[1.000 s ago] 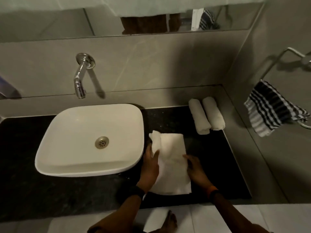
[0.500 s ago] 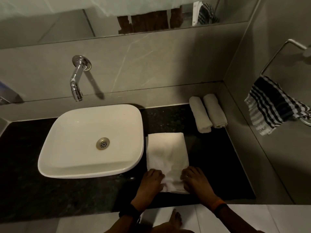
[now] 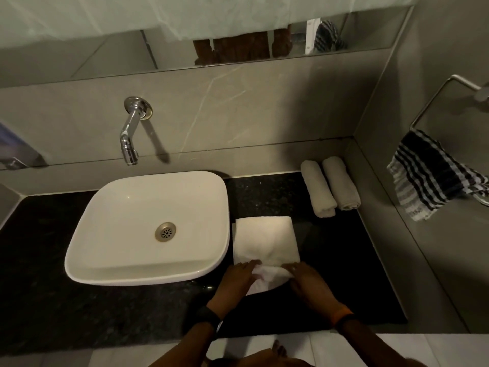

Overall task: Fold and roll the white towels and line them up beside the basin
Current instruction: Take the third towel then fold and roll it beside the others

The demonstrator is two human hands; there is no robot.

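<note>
A folded white towel point(image 3: 264, 239) lies flat on the black counter point(image 3: 53, 300), just right of the white basin point(image 3: 148, 229). Its near end is curled up into the start of a roll. My left hand point(image 3: 235, 280) grips that curled end on the left and my right hand point(image 3: 308, 283) grips it on the right. Two rolled white towels, one point(image 3: 318, 192) beside the other point(image 3: 341, 182), lie side by side at the back right corner against the wall.
A chrome tap point(image 3: 131, 133) juts from the wall above the basin. A striped dark-and-white cloth point(image 3: 434, 178) hangs from a metal ring on the right wall. The mirror runs along the top. Pale floor tiles and a foot show below the counter edge.
My left hand laid the lifted far corner down, so the towel became a flat narrow strip. Both hands then came to the near end and began curling it up.
</note>
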